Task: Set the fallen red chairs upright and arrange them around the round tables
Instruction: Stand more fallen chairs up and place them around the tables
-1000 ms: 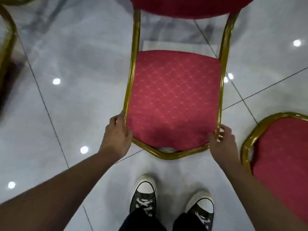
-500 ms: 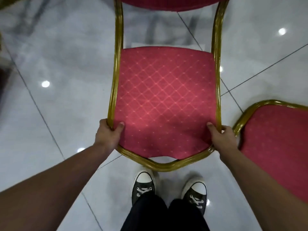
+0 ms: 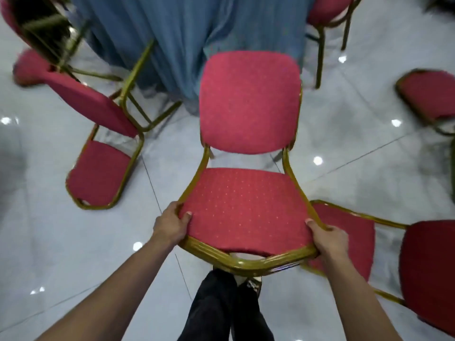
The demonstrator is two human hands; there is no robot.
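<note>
A red padded gold-framed chair (image 3: 246,212) is gripped by curled fingers of the left hand (image 3: 171,223) and right hand (image 3: 328,238) above glossy grey marble floor tiles (image 3: 81,242), near a blue-draped round table (image 3: 187,33).

- Banquet or function hall, by the furnishings.
- Landmark: round surface draped to the floor in a pleated blue cloth (image 3: 187,38), top centre.
- Banquet chairs all of one pattern, red padded seat and back on gold metal tube: one upright chair (image 3: 248,148) just in front of the cloth, one fallen chair (image 3: 98,134) to its left, others to its right, part out of frame.
- Polished pale marble-look tiled floor (image 3: 349,153) around the cloth, with thin dark joints, mirroring round ceiling spotlights.
</note>
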